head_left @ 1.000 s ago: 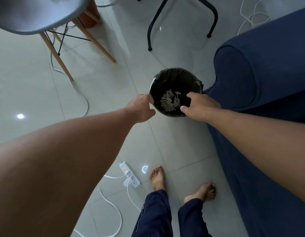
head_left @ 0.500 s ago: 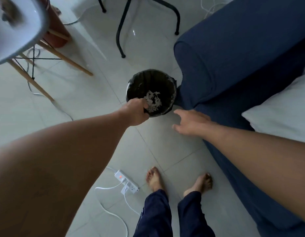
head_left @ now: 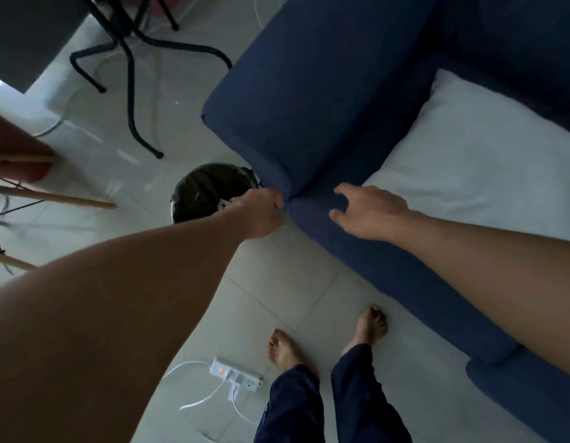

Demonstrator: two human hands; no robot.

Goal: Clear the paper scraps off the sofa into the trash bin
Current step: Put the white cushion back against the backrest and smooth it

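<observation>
Swung from the trash bin (head_left: 207, 193) to the sofa (head_left: 325, 100) seat's front corner, the right hand (head_left: 370, 212) hovers with released grip, nearer the seat than the fisted left hand (head_left: 261, 212), contents unseen, at the bin's rim.

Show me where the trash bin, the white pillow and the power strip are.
trash bin (head_left: 197, 195): head view, on its dark liner inside.
white pillow (head_left: 475, 155): head view, middle of its top.
power strip (head_left: 235, 374): head view, middle of its white body.

Dim, bluish, wide-angle view; glare streaks the floor (head_left: 123, 155).
</observation>
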